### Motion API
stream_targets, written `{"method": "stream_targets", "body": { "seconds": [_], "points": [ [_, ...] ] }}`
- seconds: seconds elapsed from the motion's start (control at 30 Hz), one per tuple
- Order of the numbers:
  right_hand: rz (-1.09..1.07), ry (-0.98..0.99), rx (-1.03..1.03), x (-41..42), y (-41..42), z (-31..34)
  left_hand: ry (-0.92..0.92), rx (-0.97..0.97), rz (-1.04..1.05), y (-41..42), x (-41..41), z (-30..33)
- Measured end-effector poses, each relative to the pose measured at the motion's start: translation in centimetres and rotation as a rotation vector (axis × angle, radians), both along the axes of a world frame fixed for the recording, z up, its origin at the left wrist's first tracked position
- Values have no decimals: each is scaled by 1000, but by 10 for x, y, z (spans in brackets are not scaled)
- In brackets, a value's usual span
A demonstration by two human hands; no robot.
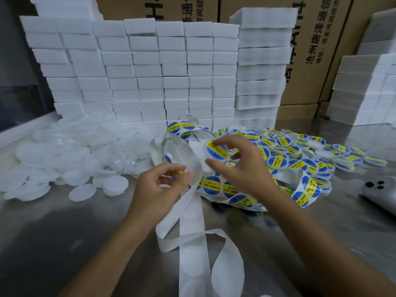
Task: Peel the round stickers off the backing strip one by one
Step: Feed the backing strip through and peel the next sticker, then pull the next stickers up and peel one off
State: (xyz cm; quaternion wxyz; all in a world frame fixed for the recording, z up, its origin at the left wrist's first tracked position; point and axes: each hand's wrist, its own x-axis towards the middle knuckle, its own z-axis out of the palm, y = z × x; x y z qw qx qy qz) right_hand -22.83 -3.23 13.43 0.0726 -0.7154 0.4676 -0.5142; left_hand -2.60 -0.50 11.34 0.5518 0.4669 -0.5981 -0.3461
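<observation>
Left hand (159, 185) pinches the backing strip (190, 211) taut over the worktop (64, 243) so the right hand (240, 166), fingertips pinching, can lift a round sticker (216, 149) clear.

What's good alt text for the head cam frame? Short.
A person's right hand holds a white lid bearing a blue-and-yellow round sticker, while the left hand pinches the white backing strip. Plain white lids lie left, stickered lids right, foam blocks behind.
</observation>
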Motion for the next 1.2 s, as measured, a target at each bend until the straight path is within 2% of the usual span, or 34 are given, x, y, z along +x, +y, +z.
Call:
{"method": "stream_targets", "body": {
  "seconds": [0.17, 0.33, 0.63, 0.77, 0.9, 1.07, 1.2],
  "points": [
    [-301, 23, 195, -40, -52, 8, -249, 92, -33, -5, 0, -12],
    [-422, 207, 295, -70, -100, 6, -166, 194, -107, -4, 1, -12],
    [-519, 252, 365, -93, -151, -3, -171, 226, -106, -8, 6, -10],
    [-503, 295, 460, -92, -154, -6, -178, 248, -110, -10, 6, -10],
    [-477, 285, 469, -82, -142, -1, -142, 271, -97, -11, 9, -10],
    [-367, 146, 267, -48, -107, 3, -18, 278, -109, -8, 10, -6],
    [-222, -77, 161, -8, -62, 5, 60, 259, -183, -3, 8, -3]
  ]
}}
